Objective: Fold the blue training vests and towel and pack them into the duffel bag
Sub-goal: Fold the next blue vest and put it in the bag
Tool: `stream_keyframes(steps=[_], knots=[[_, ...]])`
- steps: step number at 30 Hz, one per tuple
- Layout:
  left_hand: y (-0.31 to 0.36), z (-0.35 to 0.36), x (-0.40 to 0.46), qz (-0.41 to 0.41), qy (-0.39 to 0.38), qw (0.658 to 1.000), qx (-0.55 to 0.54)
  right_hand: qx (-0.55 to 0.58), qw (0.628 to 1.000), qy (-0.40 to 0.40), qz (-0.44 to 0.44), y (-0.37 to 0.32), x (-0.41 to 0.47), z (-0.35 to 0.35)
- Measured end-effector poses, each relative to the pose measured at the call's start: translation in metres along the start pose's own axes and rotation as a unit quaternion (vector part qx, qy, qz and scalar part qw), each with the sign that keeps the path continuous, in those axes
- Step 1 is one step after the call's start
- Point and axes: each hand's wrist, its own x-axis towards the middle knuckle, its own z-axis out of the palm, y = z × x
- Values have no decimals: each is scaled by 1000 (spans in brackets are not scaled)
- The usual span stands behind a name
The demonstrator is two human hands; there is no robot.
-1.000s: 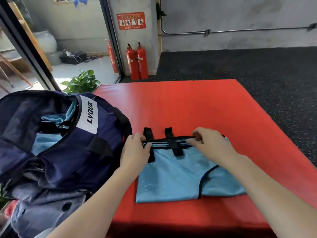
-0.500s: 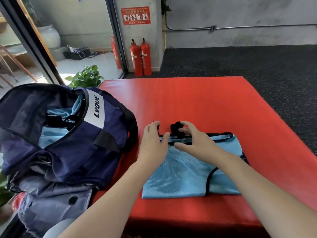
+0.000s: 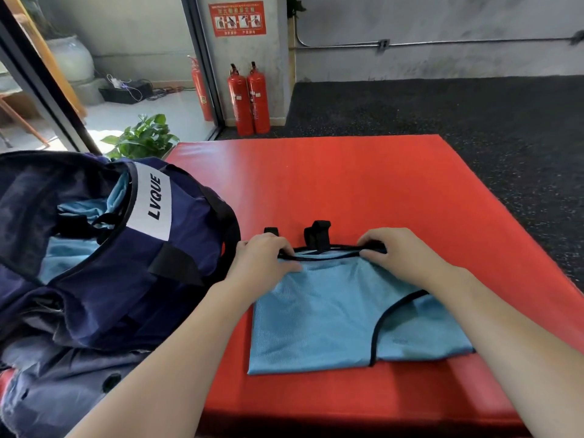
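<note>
1. The blue vest point(image 3: 341, 314) lies folded flat on the red mat point(image 3: 363, 184), near the mat's front edge, its black-trimmed top edge facing away from the person.
2. The left hand point(image 3: 262, 259) grips the top edge at its left corner, fingers curled over the trim.
3. The right hand point(image 3: 395, 257) pinches the same edge further right, fingers curled and close together.
4. Two black straps point(image 3: 317, 235) poke out beyond that edge, between the hands.
5. The navy duffel bag point(image 3: 104, 248) sits just left of the vest, mouth open, light blue fabric inside.
6. Bare mat stretches beyond and right of the vest.
</note>
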Motion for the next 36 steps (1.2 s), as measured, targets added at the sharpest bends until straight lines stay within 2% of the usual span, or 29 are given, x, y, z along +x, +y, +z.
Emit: stream_keyframes(steps=[6, 11, 16, 23, 26, 30, 36], knots=[[-4, -3, 5, 20, 12, 1000, 6, 2, 999, 20, 40, 14, -2, -7], [-8, -1, 7, -1, 37, 999, 19, -16, 996, 48, 80, 19, -6, -12], [-2, 0, 7, -51, 49, 995, 76, -41, 993, 48, 101, 23, -10, -17], [9, -2, 2, -140, 97, 985, 27, -50, 988, 43, 136, 29, -23, -24], [14, 10, 3, -115, 87, 990, -5, -67, 988, 36, 138, 32, -32, -27], [28, 28, 10, -50, 23, 998, 7, -68, 987, 15, 147, 33, -44, -30], [63, 55, 23, -62, 18, 995, 76, -56, 988, -32, 141, 27, -67, -36]])
